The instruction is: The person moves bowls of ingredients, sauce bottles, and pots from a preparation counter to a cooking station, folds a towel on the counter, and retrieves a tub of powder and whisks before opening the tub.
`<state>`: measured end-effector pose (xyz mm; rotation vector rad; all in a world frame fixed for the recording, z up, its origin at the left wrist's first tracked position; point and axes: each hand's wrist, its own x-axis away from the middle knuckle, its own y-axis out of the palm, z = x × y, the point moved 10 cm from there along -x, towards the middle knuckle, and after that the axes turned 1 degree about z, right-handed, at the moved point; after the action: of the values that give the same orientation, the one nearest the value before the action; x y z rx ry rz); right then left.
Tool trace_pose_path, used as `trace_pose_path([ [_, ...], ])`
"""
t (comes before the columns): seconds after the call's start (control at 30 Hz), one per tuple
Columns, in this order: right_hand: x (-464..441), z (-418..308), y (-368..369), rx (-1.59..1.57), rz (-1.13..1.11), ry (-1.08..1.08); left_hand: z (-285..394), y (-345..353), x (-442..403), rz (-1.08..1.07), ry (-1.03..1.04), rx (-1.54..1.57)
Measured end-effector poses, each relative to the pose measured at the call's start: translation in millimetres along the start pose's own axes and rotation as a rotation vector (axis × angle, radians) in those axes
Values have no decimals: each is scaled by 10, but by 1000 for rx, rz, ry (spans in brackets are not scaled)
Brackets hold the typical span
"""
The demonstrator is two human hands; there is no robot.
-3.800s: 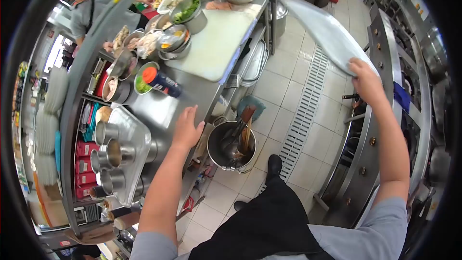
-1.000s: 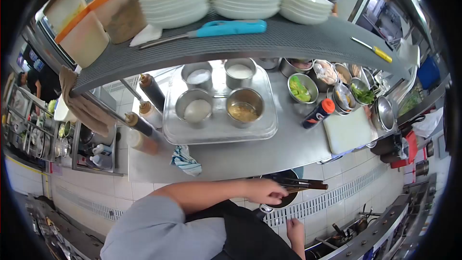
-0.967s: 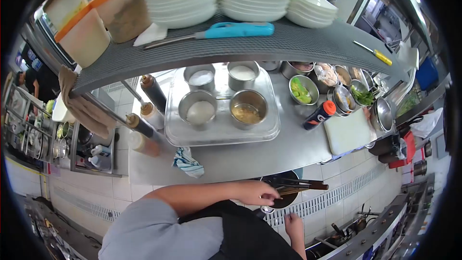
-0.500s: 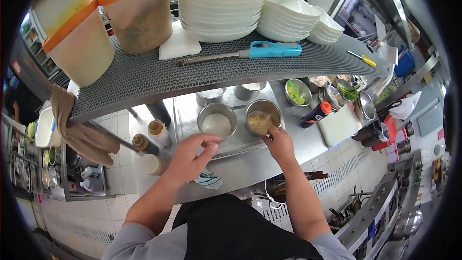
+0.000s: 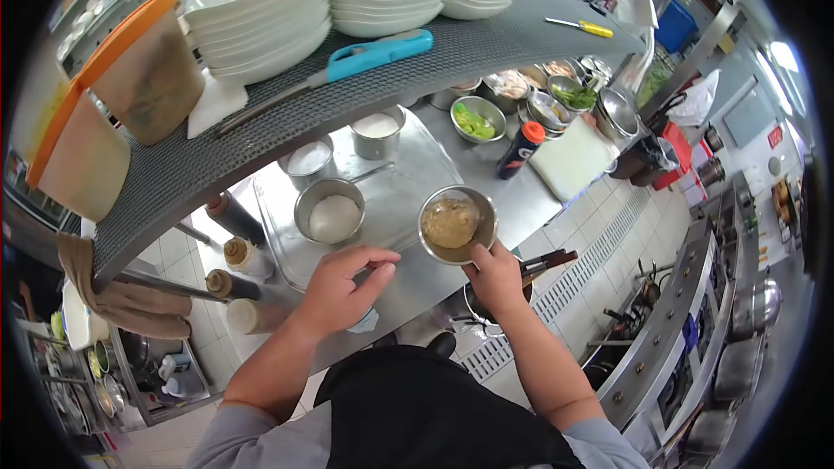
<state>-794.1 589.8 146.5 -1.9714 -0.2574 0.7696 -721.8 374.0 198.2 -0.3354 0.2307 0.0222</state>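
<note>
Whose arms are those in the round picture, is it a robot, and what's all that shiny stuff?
No robot, just a person! A camera worn on the head looks forward and down, so you see almost what they see. The right hand holds a metal pot with something tan inside. The left hand seems to hold nothing. On the shiny counter lies a metal tray with three more pots, each holding something white. Farther right, a bottle with an orange cap is beside a pale cutting board.
</note>
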Motion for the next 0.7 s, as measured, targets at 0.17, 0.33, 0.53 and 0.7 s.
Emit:
trace_pose_path([
  [0.17, 435, 178, 45, -17, -60, 91, 18, 237, 29, -40, 18, -22],
  [0.33, 882, 246, 119, -101, -82, 212, -132, 551, 205, -170, -45, -165],
  [0.53, 1263, 433, 815, -83, -351, 372, 87, 494, 4, -148, -42, -313],
  [0.7, 1132, 694, 738, -161, -154, 491, -135, 487, -1018, -260, 13, -1023],
])
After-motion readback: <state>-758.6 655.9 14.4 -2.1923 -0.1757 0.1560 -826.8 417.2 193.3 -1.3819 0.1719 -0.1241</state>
